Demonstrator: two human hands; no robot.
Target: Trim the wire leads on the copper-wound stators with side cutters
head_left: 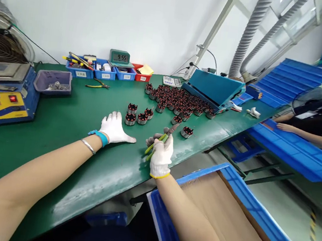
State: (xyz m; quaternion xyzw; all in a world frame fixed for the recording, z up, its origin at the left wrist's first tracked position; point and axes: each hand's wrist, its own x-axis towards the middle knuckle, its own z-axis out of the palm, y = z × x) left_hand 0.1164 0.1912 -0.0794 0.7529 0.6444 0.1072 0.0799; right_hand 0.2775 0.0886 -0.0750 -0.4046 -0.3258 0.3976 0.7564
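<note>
My left hand (115, 128), in a white glove, lies on the green table with its fingers stretched out and thumb spread; it holds nothing. Close to its fingertips stand several motor stators (130, 119) with dark tops, reddish windings and silver rims. My gloved right hand (161, 150) is closed around green-handled pliers (160, 142), their jaws pointing up and away to the right. Just beyond the jaws sit a separate stator (187, 132) and another stator (176, 120). A dense cluster of stators (178, 99) covers the table farther back.
Tool bins (105, 75) line the wall beside a clock (120, 57). Yellow-handled pliers (97, 85) lie before them. At left are a purple tray (52, 90) and a winding machine (3, 105). A blue crate (225, 167) with cardboard stands below right. A co-worker's hand (285, 127) is far right.
</note>
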